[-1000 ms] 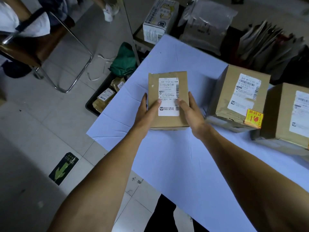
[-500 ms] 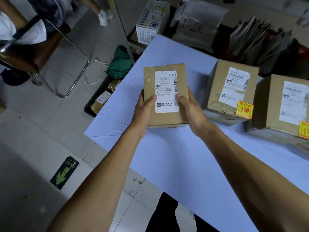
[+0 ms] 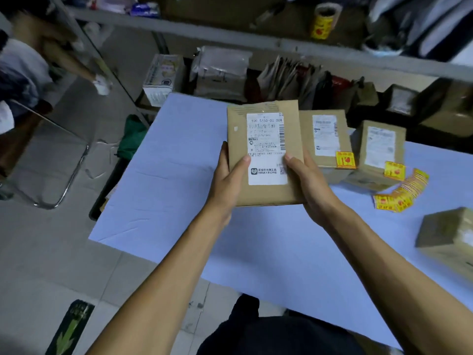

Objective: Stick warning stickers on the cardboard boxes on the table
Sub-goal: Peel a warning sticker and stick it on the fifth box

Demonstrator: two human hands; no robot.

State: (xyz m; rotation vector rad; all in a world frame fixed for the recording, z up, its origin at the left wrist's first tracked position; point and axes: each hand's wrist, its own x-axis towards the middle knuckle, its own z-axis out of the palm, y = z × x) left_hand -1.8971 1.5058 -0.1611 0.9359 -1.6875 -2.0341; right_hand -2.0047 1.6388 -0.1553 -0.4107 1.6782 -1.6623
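I hold a flat cardboard box [image 3: 266, 193] with a white shipping label above the pale blue table [image 3: 166, 190]. My left hand [image 3: 226, 185] grips its left edge and my right hand [image 3: 308, 184] its right edge, thumbs on top. Behind it stand two boxes [image 3: 307, 134] [image 3: 363, 147], each with a yellow warning sticker at its lower right corner. A pile of loose yellow warning stickers [image 3: 401, 193] lies on the table to the right of them. A further cardboard box [image 3: 450, 231] sits at the right edge.
Behind the table runs a shelf with bags, parcels and a white carton [image 3: 162, 78]. A metal-framed chair [image 3: 51, 160] and another person stand on the tiled floor to the left. A dark bin with parcels sits by the table's left edge.
The box has risen off the table and moved right, toward the two stickered boxes. My view has tilted up and right, bringing the sticker pile and the right-hand box into sight.
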